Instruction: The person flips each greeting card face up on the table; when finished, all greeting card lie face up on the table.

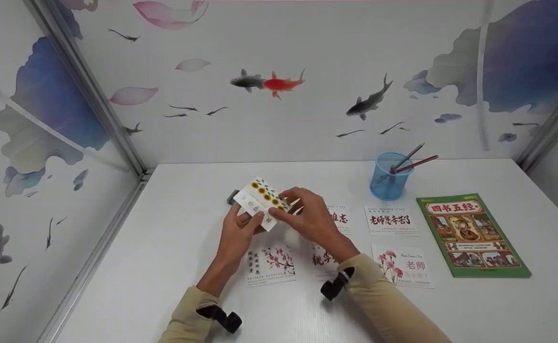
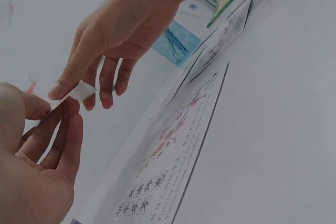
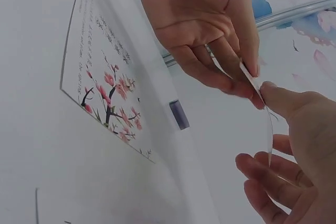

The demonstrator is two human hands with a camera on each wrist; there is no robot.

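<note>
A white card with a row of sunflowers [image 1: 263, 194] is held tilted above the table between both hands. My left hand [image 1: 241, 225] pinches its lower left edge, thumb on the printed face and fingers behind. At the card's right side, my right hand [image 1: 309, 214] grips it between thumb and fingers. Edge-on in the right wrist view, the sunflower card [image 3: 270, 129] looks thin and slightly bowed. Below the hands lies a card with pink blossoms [image 1: 273, 264], flat on the table. A small dark object [image 1: 233, 196] is partly covered by the held card.
To the right lie a card with red writing [image 1: 391, 220] and a carnation card [image 1: 402, 267]. Two more cards are partly hidden under my right arm. A blue mesh cup [image 1: 388, 178] with pencils stands at the back, near a green-bordered book [image 1: 473, 238].
</note>
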